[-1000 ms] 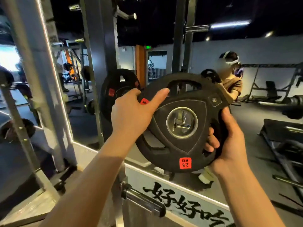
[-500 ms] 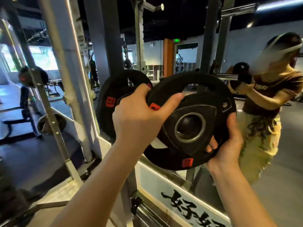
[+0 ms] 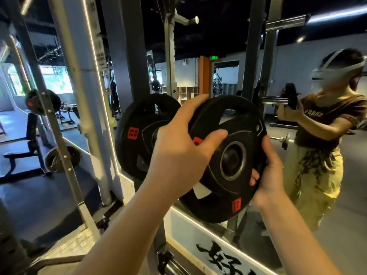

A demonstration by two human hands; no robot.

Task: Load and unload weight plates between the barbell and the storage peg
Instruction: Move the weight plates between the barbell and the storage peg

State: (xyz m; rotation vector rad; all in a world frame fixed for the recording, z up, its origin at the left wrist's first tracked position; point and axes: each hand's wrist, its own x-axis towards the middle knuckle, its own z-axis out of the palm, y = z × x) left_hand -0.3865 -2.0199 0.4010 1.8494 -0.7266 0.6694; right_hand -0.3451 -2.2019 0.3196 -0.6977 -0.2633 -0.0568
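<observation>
plate [image 3: 228,161] gripped by both hands, left [image 3: 178,155] on top rim, right [image 3: 272,169] at side; misaligned hole could jam against stored plate [image 3: 143,133].

A weight plate [image 3: 224,175] sits upright between two hands, the left hand [image 3: 178,155] on its left rim, the right hand [image 3: 270,171] on its right; a second plate [image 3: 139,135] hangs just behind, left.
</observation>
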